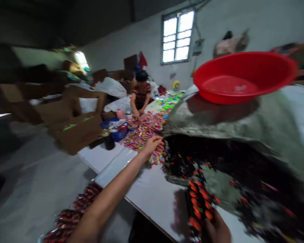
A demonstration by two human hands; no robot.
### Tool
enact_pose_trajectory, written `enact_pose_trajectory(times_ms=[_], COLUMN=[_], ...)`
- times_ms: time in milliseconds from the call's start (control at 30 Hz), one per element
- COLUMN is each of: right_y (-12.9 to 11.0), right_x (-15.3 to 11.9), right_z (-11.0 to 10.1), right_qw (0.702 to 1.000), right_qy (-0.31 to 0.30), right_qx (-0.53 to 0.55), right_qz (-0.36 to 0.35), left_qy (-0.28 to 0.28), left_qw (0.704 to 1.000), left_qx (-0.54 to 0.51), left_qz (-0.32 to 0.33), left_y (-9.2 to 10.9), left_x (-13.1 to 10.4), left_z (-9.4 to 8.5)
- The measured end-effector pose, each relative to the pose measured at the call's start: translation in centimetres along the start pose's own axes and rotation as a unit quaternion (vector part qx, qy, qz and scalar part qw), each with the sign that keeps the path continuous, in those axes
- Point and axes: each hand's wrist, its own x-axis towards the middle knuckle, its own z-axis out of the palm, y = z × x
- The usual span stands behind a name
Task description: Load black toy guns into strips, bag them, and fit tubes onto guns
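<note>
My right hand (219, 227), low in the view, is closed around a bundle of black pieces with orange rounded ends (199, 206). The bundle is held above the table by the sack's mouth. My left hand (154, 146) reaches across to the near side of a large grey-green sack (218, 119). Its fingers are curled together at the sack's edge; what they hold, if anything, is too blurred to make out. Dark pieces with red and green bits (233, 155) fill the sack's open mouth. Just beyond my left hand lies a spread of small colourful pieces (149, 125).
A red basin (243, 77) rests on top of the sack. Across the white table (152, 189) another person (141, 92) handles the colourful pieces. A blue basket (119, 133) and a dark jar (108, 140) stand at the left edge. Cardboard boxes (78, 133) and dark-red bundles (71, 216) lie further left.
</note>
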Motion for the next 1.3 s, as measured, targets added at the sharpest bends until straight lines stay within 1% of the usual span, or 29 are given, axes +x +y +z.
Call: enact_pose_trajectory(times_ms=[33, 67, 100, 133, 167, 200, 267, 333, 367, 467, 533, 633, 700, 800, 867, 967, 1167, 1233, 1300], right_y=[0.2, 0.3, 0.5, 0.6, 0.7, 0.9, 1.2, 1.5, 1.6, 1.6, 1.1, -0.3, -1.3, -2.1, -2.1, -1.4, 0.4, 0.4, 0.2], right_x=[0.1, 0.2, 0.3, 0.3, 0.3, 0.4, 0.5, 0.7, 0.8, 0.7, 0.4, -0.3, -0.7, -1.0, -1.0, -0.8, -0.2, -0.3, -0.5], right_z=[-0.4, -0.8, -1.2, -1.6, -1.9, -2.0, -2.0, -1.6, -1.4, -0.5, -0.1, 0.3, 0.4, 0.6, 0.7, 0.8, 1.1, 1.2, 1.4], right_qw=[1.000, 1.000, 0.999, 0.998, 0.998, 0.997, 0.995, 0.992, 0.991, 0.989, 0.990, 0.993, 0.995, 0.995, 0.995, 0.993, 0.990, 0.991, 0.993], right_qy=[-0.005, -0.014, -0.022, -0.031, -0.040, -0.050, -0.071, -0.094, -0.099, -0.107, -0.107, -0.096, -0.085, -0.079, -0.078, -0.081, -0.120, -0.107, -0.082], right_qx=[0.004, 0.009, 0.013, 0.016, 0.016, 0.013, 0.007, 0.003, 0.001, -0.006, -0.003, 0.016, 0.025, 0.039, 0.055, 0.073, 0.077, 0.077, 0.085], right_qz=[0.011, 0.021, 0.033, 0.044, 0.055, 0.063, 0.072, 0.081, 0.087, 0.101, 0.093, 0.061, 0.045, 0.037, 0.039, 0.046, 0.023, 0.014, 0.005], left_qy=[-0.051, -0.109, -0.152, -0.174, -0.187, -0.205, -0.251, -0.283, -0.287, -0.282, -0.280, -0.268, -0.251, -0.226, -0.228, -0.239, -0.232, -0.225, -0.224], left_qw=[0.998, 0.990, 0.974, 0.954, 0.936, 0.918, 0.887, 0.867, 0.862, 0.854, 0.849, 0.853, 0.858, 0.865, 0.867, 0.864, 0.866, 0.868, 0.869], left_qx=[0.019, 0.071, 0.134, 0.198, 0.255, 0.301, 0.366, 0.400, 0.410, 0.432, 0.444, 0.447, 0.448, 0.449, 0.444, 0.444, 0.443, 0.442, 0.441], left_qz=[0.014, 0.055, 0.104, 0.140, 0.156, 0.155, 0.127, 0.094, 0.084, 0.069, 0.056, 0.033, 0.020, 0.005, 0.003, 0.005, 0.009, 0.012, 0.012], left_y=[-0.1, 0.0, 0.4, 0.8, 1.3, 1.8, 2.1, 2.0, 1.8, 1.6, 1.7, 1.6, 1.4, 1.3, 1.4, 1.6, 1.5, 1.4, 1.3], left_x=[-1.5, -3.0, -4.4, -5.5, -6.4, -6.9, -7.3, -7.2, -7.2, -7.2, -7.4, -7.6, -7.8, -8.0, -8.0, -8.1, -8.2, -8.2, -8.2], left_z=[3.0, 5.8, 8.3, 10.5, 12.2, 13.5, 15.1, 15.5, 15.5, 15.0, 14.7, 14.0, 13.6, 13.2, 13.2, 13.3, 13.4, 13.5, 13.5])
